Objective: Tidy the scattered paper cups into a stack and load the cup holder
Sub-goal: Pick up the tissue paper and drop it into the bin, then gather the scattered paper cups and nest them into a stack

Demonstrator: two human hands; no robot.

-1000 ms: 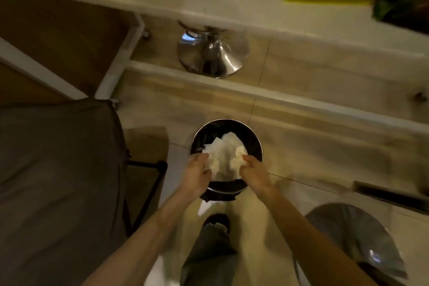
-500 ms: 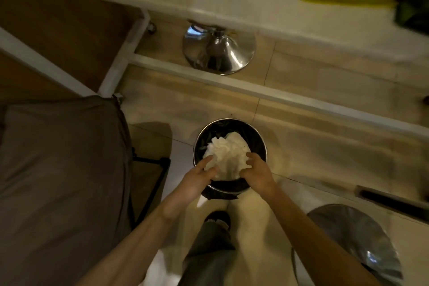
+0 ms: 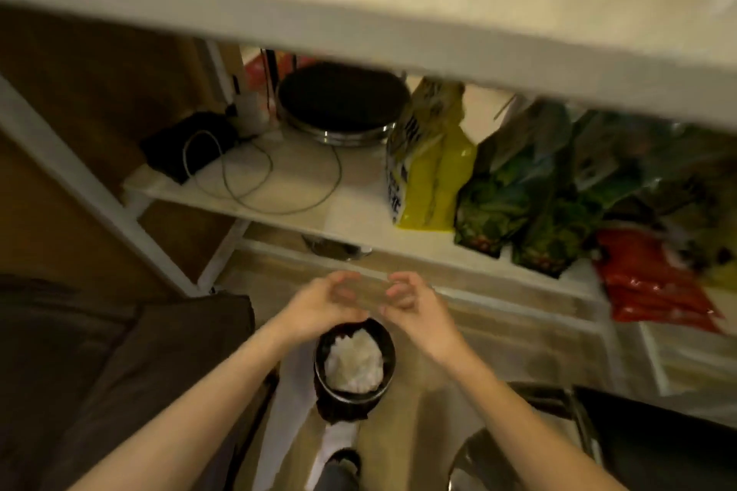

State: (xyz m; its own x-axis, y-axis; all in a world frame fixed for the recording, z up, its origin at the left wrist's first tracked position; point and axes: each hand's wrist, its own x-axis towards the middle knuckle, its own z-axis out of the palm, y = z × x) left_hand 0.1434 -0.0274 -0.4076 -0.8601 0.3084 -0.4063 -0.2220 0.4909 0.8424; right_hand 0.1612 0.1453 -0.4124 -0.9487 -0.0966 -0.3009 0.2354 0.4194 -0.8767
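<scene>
A small round black bin [image 3: 386, 365] stands on the floor below me, filled with crumpled white paper [image 3: 353, 365]. My left hand [image 3: 319, 305] and my right hand [image 3: 414, 311] hover side by side above the bin's far rim. Both are empty, with fingers loosely curled and apart. No paper cups or cup holder show in this view. The picture is blurred by head motion.
A white shelf unit [image 3: 303, 219] rises in front: a black round stool seat [image 3: 343, 100], a black device with a looped cable [image 3: 187, 143], a yellow bag [image 3: 434, 179], green bags [image 3: 530, 207], a red packet [image 3: 654, 283]. A brown cushion [image 3: 99, 371] lies left, a chrome base [image 3: 498, 462] at lower right.
Both hands have let go of the white paper and lifted out of the bin. My view has tilted up, bringing the shelf and its contents into sight.
</scene>
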